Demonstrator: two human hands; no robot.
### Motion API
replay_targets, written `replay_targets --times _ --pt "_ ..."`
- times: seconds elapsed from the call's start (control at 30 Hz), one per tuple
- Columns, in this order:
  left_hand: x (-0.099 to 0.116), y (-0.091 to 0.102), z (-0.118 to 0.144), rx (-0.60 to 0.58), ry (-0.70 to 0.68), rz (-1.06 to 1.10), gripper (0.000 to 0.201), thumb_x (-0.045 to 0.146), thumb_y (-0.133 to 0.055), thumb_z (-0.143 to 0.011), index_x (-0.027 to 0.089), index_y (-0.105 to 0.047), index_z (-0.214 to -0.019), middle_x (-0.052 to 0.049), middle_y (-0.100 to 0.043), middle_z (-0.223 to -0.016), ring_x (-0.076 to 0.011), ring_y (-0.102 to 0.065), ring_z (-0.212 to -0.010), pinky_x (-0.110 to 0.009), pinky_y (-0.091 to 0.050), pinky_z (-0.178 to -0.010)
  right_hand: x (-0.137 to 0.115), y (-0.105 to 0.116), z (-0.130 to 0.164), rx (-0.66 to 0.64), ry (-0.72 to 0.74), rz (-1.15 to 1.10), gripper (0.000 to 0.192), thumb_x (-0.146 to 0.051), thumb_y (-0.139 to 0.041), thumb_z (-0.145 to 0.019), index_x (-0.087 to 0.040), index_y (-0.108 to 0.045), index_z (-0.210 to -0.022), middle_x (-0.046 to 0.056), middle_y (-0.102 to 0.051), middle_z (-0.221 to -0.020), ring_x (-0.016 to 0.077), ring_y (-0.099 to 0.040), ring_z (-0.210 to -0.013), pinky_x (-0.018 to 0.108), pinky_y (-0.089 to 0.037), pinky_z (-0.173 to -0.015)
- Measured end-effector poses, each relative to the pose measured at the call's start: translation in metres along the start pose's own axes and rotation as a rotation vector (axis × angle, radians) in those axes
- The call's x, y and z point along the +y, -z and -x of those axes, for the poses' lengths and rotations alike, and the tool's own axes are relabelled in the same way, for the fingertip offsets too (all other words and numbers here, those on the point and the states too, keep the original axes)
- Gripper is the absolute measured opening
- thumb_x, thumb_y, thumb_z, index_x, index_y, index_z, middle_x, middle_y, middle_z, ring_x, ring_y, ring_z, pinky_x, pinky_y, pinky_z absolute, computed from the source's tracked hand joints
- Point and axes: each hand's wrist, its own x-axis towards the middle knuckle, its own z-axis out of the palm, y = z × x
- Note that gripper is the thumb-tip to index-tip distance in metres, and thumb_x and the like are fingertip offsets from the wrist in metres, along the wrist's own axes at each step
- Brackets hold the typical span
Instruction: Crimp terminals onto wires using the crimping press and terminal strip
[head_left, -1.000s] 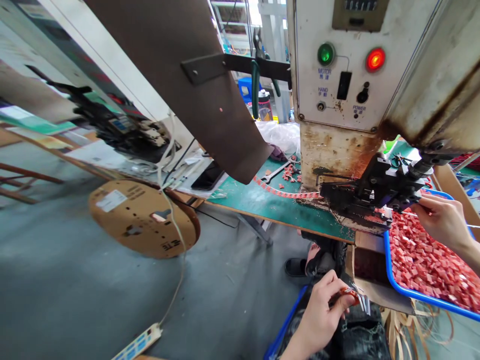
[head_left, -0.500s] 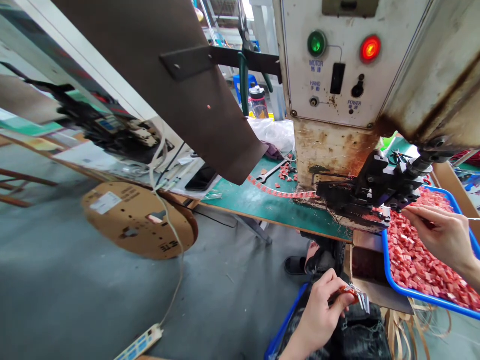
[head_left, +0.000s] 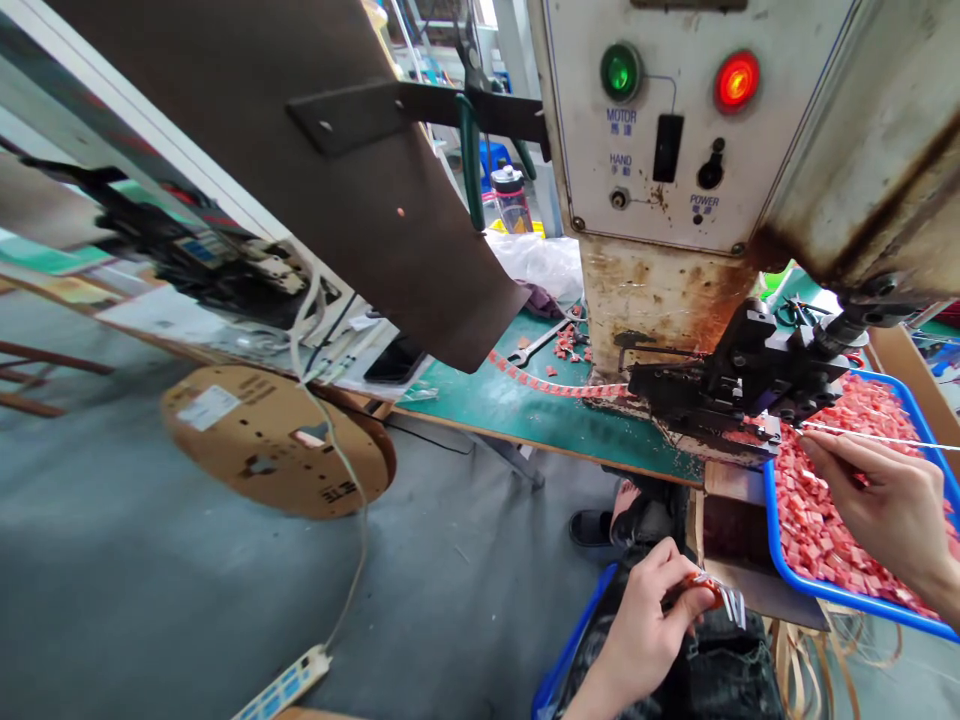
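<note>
Thin white wire runs in from the right edge of the frame, tip at the black crimp head of the press, centre-right. Right hand pinches it, thumb + forefinger clamped on the wire just behind the tip, over the blue tray of red terminals. Left hand, bottom centre, grip closed on a small bundle of wires w/ bare metal ends, low by the lap, below the worktop edge.

To do it well, judging from this: keep the wire straight + level into the die, pinch close to the end so it doesn't bow, fingers clear of the head. Strip of red terminals feeds in from the left across the green mat; should lie flat.

Hard to tell: whether the wire tip is seated in a terminal, die hides it. Wire's far end is cut off at the right edge. Bundle count unclear. Right wrist is cut off at the lower right corner.
</note>
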Motion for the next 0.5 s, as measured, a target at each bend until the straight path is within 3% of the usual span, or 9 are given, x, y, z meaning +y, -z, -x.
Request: replay_targets --times 0.33,0.5 --pt "0.001 0.005 0.005 0.011 -0.005 0.005 0.045 0.058 -0.063 -0.093 0.014 -0.072 -0.084 -0.002 -0.047 -0.087 -0.0099 -0.055 -0.063 -0.021 -0.049 -0.057 0.048 0.007 -0.035 -0.163 0.199 -0.041 0.027 -0.033 -0.059 -0.097 -0.023 -0.08 -0.083 0.003 -0.077 -0.076 0.0163 -0.069 -0.058 0.025 -0.054 -0.053" --pt "0.002 0.003 0.004 0.002 -0.004 0.012 0.047 0.059 -0.063 -0.092 0.014 -0.07 -0.082 -0.002 -0.047 -0.087 -0.0094 -0.054 -0.062 -0.021 -0.049 -0.057 0.061 0.005 -0.05 -0.206 0.267 -0.039 0.029 -0.024 -0.054 -0.095 -0.024 -0.071 -0.071 0.002 -0.07 -0.068 0.0135 -0.061 -0.056 0.024 -0.048 -0.055"
